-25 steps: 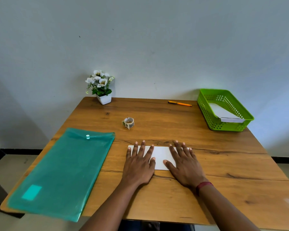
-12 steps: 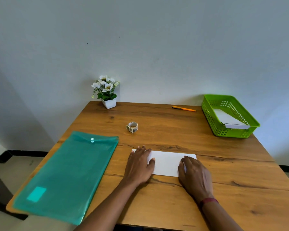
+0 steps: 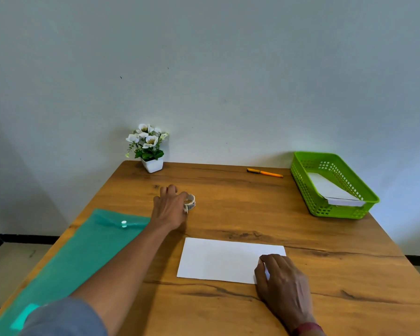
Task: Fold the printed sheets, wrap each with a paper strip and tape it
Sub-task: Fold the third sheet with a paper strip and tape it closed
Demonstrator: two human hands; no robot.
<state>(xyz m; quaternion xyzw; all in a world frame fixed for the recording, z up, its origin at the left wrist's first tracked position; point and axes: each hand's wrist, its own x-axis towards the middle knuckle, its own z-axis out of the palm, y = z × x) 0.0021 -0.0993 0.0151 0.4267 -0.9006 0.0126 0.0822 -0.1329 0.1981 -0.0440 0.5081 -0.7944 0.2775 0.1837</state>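
Note:
A folded white sheet (image 3: pixel 224 259) lies flat on the wooden table (image 3: pixel 240 209) in front of me. My right hand (image 3: pixel 280 280) rests on the sheet's right end, fingers curled at its edge. My left hand (image 3: pixel 170 206) is stretched out to the small tape roll (image 3: pixel 190 202) further back, thumb and fingers closing round it. The roll still stands on the table. A teal plastic folder (image 3: pixel 78 258) lies along the left edge, partly under my left forearm.
A green plastic basket (image 3: pixel 310 187) at the back right holds a folded, wrapped paper (image 3: pixel 332 190). An orange pen (image 3: pixel 264 172) lies near the wall beside it. A small white pot of flowers (image 3: pixel 149 147) stands at the back left corner.
My left hand left the sheet and reached forward to the tape roll. My right hand slid to the sheet's right end. The view tilted, bringing the table lower in frame.

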